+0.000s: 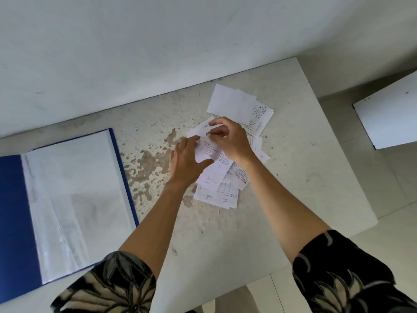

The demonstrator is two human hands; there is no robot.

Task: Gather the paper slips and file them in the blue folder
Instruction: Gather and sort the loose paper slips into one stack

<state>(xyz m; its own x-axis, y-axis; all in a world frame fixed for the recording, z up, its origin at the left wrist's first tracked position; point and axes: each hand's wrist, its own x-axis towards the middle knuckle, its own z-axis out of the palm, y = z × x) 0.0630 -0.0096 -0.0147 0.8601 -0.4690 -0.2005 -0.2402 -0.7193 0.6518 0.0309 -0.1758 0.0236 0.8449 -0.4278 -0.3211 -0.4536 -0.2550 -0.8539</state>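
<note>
— Tabletop first? What's the biggest thing in view?

— Pale, stained stone-like table set against a whitish wall, with brown blotches across its middle. At its left end lies the open blue plastic folder, cover flat, clear plastic sleeves fanned over it and facing up.

— And the slips?

— Loose white paper slips are heaped right of centre, well apart from the folder. Some carry printed grids and handwriting, others show blank backs. Another small overlapping bunch of slips sits just behind the heap, nearer the wall.

— What are the hands doing?

— Both reach in from short, dark, leaf-patterned sleeves. The left hand is spread flat, palm down, on the left side of the heap, its thumb lying across a printed slip. The right hand is curled over the top of the heap, thumb and forefinger pinching the edge of one white slip that sticks out toward the wall.

— Is that slip lifted off the pile?

— Hard to say; it looks slightly raised, but the fingers blur there

— Anything else?

— White board-like panel at the far right, off the table
</note>
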